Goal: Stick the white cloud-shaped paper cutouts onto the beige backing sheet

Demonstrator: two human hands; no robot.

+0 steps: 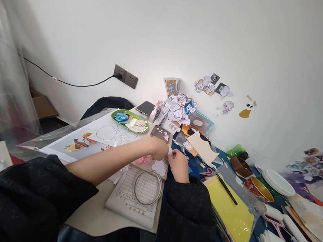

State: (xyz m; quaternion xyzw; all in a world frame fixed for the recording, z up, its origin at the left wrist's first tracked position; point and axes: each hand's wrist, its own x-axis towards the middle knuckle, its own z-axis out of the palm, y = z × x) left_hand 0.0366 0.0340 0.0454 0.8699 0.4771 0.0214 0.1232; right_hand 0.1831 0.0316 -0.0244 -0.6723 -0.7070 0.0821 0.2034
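Note:
My left hand (pixel 160 148) reaches across the table with fingers closed. It meets my right hand (pixel 179 166), whose thumb and fingers are pinched together. Between the fingertips of both hands shows a small white piece (pixel 170 152), too small to tell its kind. Just below my left hand lie pink scissors handles (pixel 145 159). A white cloud-shaped paper cutout (pixel 159 168) is beside my right hand. Beyond the hands sits a brown case (pixel 161 133) with small white pieces on it. A green tray (pixel 112 115) holds blue and white paper pieces.
A metal ring (pixel 161 189) lies on a form pad (pixel 119 196). On the left is a large printed drawing sheet (pixel 65 141). To the right are a yellow folder (pixel 227 207) with a black pen (pixel 227 189), and a gold-rimmed container (pixel 255 189). A phone (pixel 145 108) is near the wall.

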